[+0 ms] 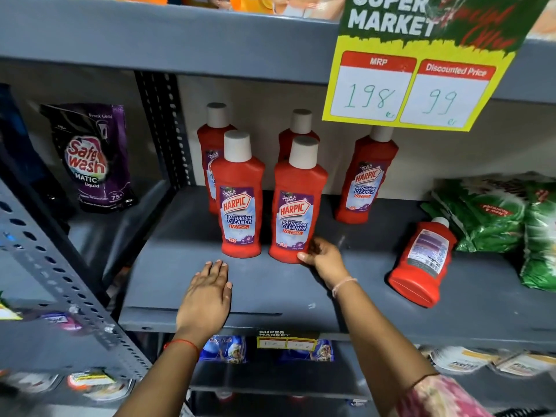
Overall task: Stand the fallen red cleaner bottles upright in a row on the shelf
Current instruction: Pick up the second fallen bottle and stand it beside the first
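Several red cleaner bottles with white caps stand on the grey shelf point(264, 293). Two stand in front, the left one point(239, 200) and the right one point(298, 206), with two more behind them point(212, 139) point(298, 130). Another point(365, 179) stands farther right, its cap partly hidden by the price sign. One bottle point(422, 263) lies fallen on its back at the right, cap pointing away from me. My right hand point(323, 257) grips the base of the front right bottle. My left hand point(207, 293) hovers flat and empty over the shelf's front.
A yellow and green price sign point(415, 70) hangs from the shelf above. Green packets point(493, 215) are piled at the right end, touching the fallen bottle's cap. A purple detergent pouch point(93, 158) stands in the left bay behind a perforated upright point(164, 127). Packets fill the lower shelf.
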`<state>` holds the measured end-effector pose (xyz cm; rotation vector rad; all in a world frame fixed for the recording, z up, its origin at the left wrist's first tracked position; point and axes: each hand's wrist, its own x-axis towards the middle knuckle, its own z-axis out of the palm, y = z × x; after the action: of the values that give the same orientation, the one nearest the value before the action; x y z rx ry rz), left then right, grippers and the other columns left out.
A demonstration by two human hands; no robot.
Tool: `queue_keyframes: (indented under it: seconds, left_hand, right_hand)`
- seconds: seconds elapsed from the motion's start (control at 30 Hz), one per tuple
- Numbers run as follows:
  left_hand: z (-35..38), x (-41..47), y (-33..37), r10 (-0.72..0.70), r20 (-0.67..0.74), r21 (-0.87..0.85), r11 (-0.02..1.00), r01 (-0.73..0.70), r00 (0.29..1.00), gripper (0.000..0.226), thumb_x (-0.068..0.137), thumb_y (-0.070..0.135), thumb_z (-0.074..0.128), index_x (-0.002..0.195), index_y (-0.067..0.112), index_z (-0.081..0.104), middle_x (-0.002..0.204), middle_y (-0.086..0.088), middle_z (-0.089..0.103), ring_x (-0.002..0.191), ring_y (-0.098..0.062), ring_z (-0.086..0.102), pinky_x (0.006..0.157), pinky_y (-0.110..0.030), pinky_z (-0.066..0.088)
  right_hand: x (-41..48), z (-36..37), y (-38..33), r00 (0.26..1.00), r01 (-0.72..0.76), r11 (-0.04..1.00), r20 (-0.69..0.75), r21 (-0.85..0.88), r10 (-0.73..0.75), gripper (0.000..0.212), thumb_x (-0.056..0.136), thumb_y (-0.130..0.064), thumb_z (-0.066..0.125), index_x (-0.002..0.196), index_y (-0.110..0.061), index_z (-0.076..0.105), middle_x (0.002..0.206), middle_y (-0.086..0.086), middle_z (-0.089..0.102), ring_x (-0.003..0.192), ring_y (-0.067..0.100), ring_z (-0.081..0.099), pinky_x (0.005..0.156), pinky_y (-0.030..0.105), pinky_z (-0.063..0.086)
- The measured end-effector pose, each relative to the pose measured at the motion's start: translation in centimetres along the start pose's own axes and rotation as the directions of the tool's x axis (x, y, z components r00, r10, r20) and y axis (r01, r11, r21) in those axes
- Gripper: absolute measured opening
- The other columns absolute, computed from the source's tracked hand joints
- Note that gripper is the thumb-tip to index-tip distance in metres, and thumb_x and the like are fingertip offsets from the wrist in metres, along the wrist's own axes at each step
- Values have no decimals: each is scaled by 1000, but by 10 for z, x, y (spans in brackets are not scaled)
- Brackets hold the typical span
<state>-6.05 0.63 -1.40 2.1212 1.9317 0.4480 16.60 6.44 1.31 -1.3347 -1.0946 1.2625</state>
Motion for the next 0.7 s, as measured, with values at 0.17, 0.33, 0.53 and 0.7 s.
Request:
queue_keyframes:
  seconds: [0.17, 0.33, 0.53, 0.7]
  left_hand:
    - [1, 0, 0, -6, -5, -5, 1000, 6, 1000, 49, 97, 29, 23, 143, 13, 18, 155, -4, 20, 145, -17, 10, 119, -31, 7]
    - [2, 1, -2, -11, -6, -27, 1000, 11, 1000, 49, 97, 29, 24, 143, 13, 20, 155, -4, 21, 144, -17, 11, 118, -30, 6]
    - [-4, -3, 0, 44, -21, -241, 969, -48, 999, 45, 97, 25, 31, 140, 10, 30, 153, -7, 26, 144, -16, 13, 119, -30, 6]
    - [-3, -9, 31, 102, -62, -411, 904, -118, 993, 39, 96, 19, 37, 133, 8, 42, 149, -10, 34, 141, -17, 22, 115, -24, 7]
  right_hand:
    - [5, -3, -4, 997, -13, 999, 80, -52, 17, 46, 80, 18, 48, 124, 2, 46, 130, 22, 52, 106, 21, 51, 93, 29, 42]
    - [4, -4, -1, 997, -12, 996, 79, -92, 19, 47, 81, 15, 51, 125, 1, 45, 134, 22, 49, 117, 29, 51, 96, 31, 42]
    - [-37, -12, 10, 982, 186, 919, 39, -348, -183, 81, 84, -16, 62, 144, -14, 8, 155, 2, 10, 140, 12, 10, 108, 16, 17]
    - [-79, -60, 19, 794, 377, 556, -51, -741, -606, 72, 90, -34, 44, 141, -27, -6, 152, -4, -10, 142, 11, -11, 112, 11, -10]
